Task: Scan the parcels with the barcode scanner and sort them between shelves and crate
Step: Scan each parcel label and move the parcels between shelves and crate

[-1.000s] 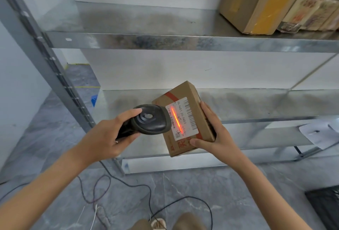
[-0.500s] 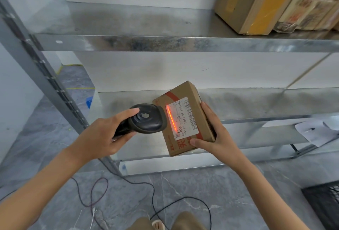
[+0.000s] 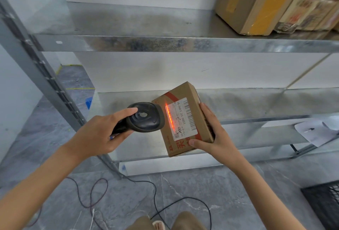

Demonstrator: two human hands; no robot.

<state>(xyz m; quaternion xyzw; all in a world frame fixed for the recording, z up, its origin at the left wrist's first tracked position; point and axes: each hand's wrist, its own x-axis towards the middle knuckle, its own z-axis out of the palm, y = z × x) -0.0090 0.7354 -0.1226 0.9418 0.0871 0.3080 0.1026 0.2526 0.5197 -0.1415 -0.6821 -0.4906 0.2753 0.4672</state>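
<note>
My left hand (image 3: 97,132) grips the barcode scanner (image 3: 145,119); my right hand (image 3: 211,138) holds the parcel (image 3: 183,117) before the middle shelf (image 3: 256,104); the red line misses the barcode, so I should aim further right.

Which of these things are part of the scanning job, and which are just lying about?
Job: barcode scanner in left hand; parcel in right hand; shelves; crate; shelved parcels.

Lying about: floor cables; white paper.

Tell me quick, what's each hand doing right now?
Left hand: closed, holding the barcode scanner.
Right hand: closed, holding the cardboard parcel by its edge.
</note>
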